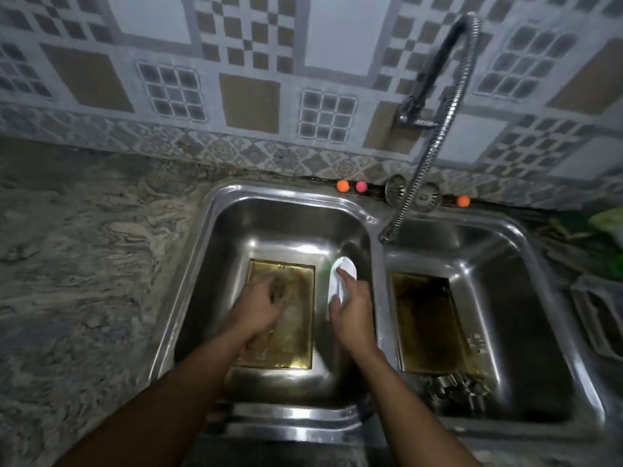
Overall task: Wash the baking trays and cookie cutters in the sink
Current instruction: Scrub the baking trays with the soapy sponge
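A gold baking tray lies flat in the left sink basin. My left hand rests over it with curled fingers on something dark, perhaps a scrubber; blur hides what it is. My right hand grips a white bottle with a green tip, held at the tray's right edge. A second gold tray lies in the right basin. Several metal cookie cutters sit at its near end.
A flexible metal faucet hose hangs from the tiled wall, its end over the divider between basins. Two strainer plugs and small orange and pink balls sit on the back rim. Marble counter lies left; a plastic container right.
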Action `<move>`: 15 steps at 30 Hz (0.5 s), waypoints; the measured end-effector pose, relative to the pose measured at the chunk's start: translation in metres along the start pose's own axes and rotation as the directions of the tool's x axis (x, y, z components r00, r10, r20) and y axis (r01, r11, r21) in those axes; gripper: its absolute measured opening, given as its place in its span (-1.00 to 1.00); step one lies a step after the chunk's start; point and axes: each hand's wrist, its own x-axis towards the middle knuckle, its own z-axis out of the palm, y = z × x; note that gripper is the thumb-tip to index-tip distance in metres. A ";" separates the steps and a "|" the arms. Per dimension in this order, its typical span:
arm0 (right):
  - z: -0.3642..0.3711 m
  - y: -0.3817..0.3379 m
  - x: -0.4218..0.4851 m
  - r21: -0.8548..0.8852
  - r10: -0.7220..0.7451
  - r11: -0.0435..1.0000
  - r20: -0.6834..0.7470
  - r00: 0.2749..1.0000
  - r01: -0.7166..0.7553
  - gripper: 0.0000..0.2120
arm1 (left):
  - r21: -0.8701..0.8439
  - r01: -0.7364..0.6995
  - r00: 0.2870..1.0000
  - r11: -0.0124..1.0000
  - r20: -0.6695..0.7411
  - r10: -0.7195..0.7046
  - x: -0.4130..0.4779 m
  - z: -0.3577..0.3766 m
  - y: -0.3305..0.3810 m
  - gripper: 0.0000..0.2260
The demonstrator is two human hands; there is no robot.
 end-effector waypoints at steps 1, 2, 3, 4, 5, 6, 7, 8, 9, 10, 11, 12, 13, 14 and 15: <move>-0.012 -0.002 0.001 0.004 -0.021 1.000 -0.041 0.999 0.021 -0.54 | -0.012 -0.035 0.999 0.999 -0.007 0.035 -0.001 0.003 0.016 -0.49; -0.026 -0.003 0.000 0.010 -0.035 0.999 -0.078 0.996 0.035 -0.54 | -0.020 -0.065 0.998 0.998 -0.016 0.065 -0.002 0.007 0.031 -0.49; -0.041 -0.003 -0.001 0.011 -0.042 0.999 -0.117 0.992 0.044 -0.55 | -0.027 -0.096 0.995 0.995 -0.030 0.095 -0.003 0.012 0.048 -0.49; -0.056 -0.002 -0.002 0.007 -0.049 0.999 -0.154 0.987 0.050 -0.55 | -0.046 -0.129 0.991 0.991 -0.043 0.127 -0.005 0.018 0.064 -0.50; -0.072 0.000 -0.004 0.002 -0.054 0.998 -0.185 0.981 0.055 -0.55 | -0.057 -0.163 0.986 0.985 -0.046 0.160 -0.007 0.023 0.083 -0.50; -0.088 0.003 -0.005 0.001 -0.057 0.998 -0.208 0.977 0.058 -0.55 | -0.074 -0.201 0.979 0.977 -0.046 0.198 -0.010 0.028 0.102 -0.51; -0.103 0.009 -0.005 0.003 -0.058 0.998 -0.221 0.974 0.060 -0.55 | -0.079 -0.229 0.973 0.970 -0.039 0.227 -0.014 0.034 0.119 -0.52; -0.122 0.016 -0.007 0.006 -0.049 0.999 -0.231 0.972 0.052 -0.55 | -0.071 -0.267 0.964 0.961 -0.037 0.264 -0.017 0.043 0.138 -0.52; -0.134 0.022 -0.009 0.010 -0.036 0.999 -0.231 0.972 0.039 -0.56 | -0.058 -0.284 0.959 0.957 -0.028 0.283 -0.018 0.049 0.151 -0.52; -0.143 0.028 -0.009 0.022 -0.020 0.999 -0.231 0.973 0.026 -0.56 | -0.047 -0.290 0.957 0.956 -0.017 0.290 -0.020 0.056 0.161 -0.52; -0.157 0.036 -0.011 0.040 -0.009 0.999 -0.240 0.971 0.019 -0.56 | -0.038 -0.293 0.956 0.955 -0.002 0.293 -0.023 0.065 0.176 -0.51; -0.171 0.044 -0.012 0.051 -0.007 0.998 -0.256 0.967 0.021 -0.56 | -0.031 -0.303 0.953 0.952 0.012 0.303 -0.026 0.077 0.190 -0.52; -0.183 0.054 -0.012 0.053 -0.008 0.998 -0.266 0.964 0.023 -0.57 | -0.018 -0.313 0.949 0.950 0.025 0.313 -0.028 0.087 0.203 -0.53; -0.196 0.064 -0.011 0.052 -0.003 0.999 -0.267 0.964 0.017 -0.57 | -0.003 -0.327 0.945 0.945 0.028 0.327 -0.029 0.100 0.215 -0.55; -0.208 0.075 -0.009 0.048 0.004 0.999 -0.263 0.965 0.009 -0.58 | 0.016 -0.329 0.944 0.944 0.029 0.329 -0.030 0.112 0.226 -0.58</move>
